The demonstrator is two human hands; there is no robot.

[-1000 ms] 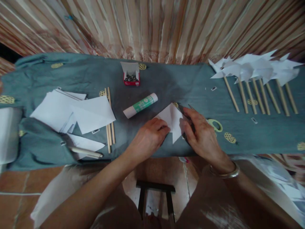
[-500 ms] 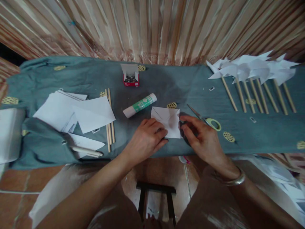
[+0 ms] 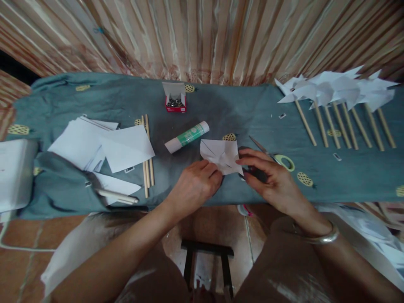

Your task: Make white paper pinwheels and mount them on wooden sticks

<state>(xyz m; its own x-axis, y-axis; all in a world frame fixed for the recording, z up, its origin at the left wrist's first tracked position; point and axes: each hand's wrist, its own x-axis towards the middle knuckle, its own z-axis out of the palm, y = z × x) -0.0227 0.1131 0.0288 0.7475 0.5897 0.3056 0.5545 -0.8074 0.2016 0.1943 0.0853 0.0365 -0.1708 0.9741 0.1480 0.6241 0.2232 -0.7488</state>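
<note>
A small white square of paper lies on the cloth in front of me, with lines crossing it and its lower part bent up. My left hand is closed at the paper's lower left edge, its fingertips curled onto the sheet. At the right edge is my right hand, thumb and fingers apart, with the index fingertip touching the paper near its lower right corner. Scissors with light green handles lie just beyond that hand. A glue stick with a green label rests to the upper left of the paper.
An open red box of small metal pieces stands at the back. Left are paper sheets, wooden sticks, a pen and a white device. Several paper pinwheels on sticks line the right back.
The paper's lower part has bent upward and its lower right corner has shifted. My left fingers have curled in more. My right hand has moved slightly right, its fingers still beside the paper.
</note>
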